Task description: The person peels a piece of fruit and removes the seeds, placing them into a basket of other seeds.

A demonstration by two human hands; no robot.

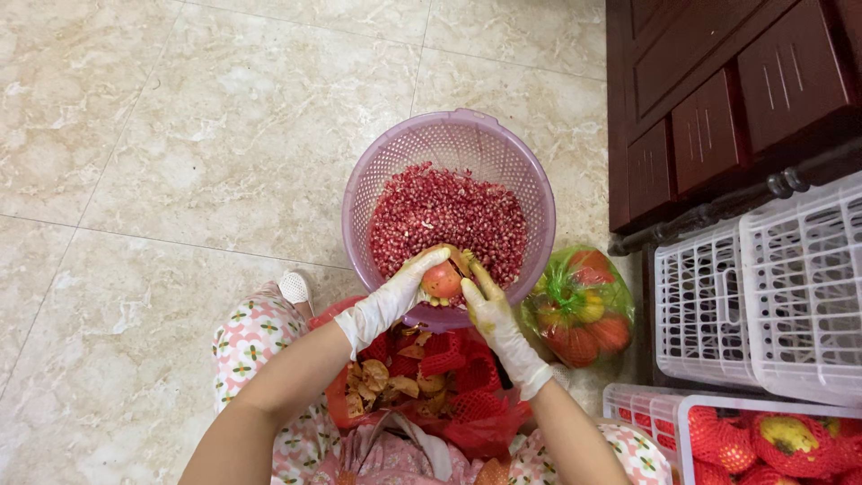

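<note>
Purple basket (530, 193) behind pomegranate (442, 279), seemingly unobstructed.

Both bare forearms are reaching forward and converging, the gloved left hand (395, 296) curling its fingers over from the left while the gloved right hand (496, 316) is pressing in opposite, thumbs close together.

Gloved left hand (395, 296) and right hand (489, 310) cover most of the pomegranate (442, 280), and at six o'clock the frame cuts both arms. At five o'clock the white crate (646, 409) of netted fruit runs off-frame; the green bag's (579, 305) contents blur.
</note>
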